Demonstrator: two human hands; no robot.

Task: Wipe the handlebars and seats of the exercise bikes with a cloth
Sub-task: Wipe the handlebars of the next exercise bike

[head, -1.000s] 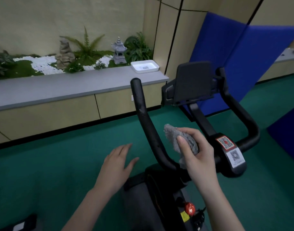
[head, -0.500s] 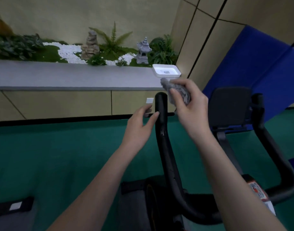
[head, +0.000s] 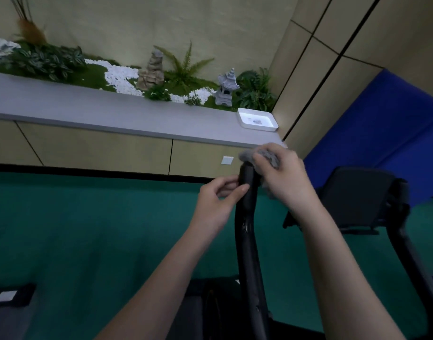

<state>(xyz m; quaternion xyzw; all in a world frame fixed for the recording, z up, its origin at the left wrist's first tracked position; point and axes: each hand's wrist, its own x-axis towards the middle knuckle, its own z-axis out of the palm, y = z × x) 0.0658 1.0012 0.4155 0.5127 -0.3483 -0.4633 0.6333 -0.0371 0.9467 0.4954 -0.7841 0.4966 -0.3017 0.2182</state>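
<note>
Left handlebar (head: pixel 247 241) stands upright; cloth (head: pixel 267 155) caps its tip.

One exercise bike (head: pixel 219 312) shows two bars: one handlebar (head: pixel 247 241) below the tray (head: pixel 257 129) and a second handlebar (head: pixel 406 261) to the lower right of the tray. There are two hands, a left hand (head: pixel 218 204) and a right hand (head: pixel 284 177), and one cloth (head: pixel 269 155). One tabletop (head: pixel 88 106) carries that single tray. Left of the tray stand one stone lantern (head: pixel 226 90) and one rock (head: pixel 151 72).
</note>
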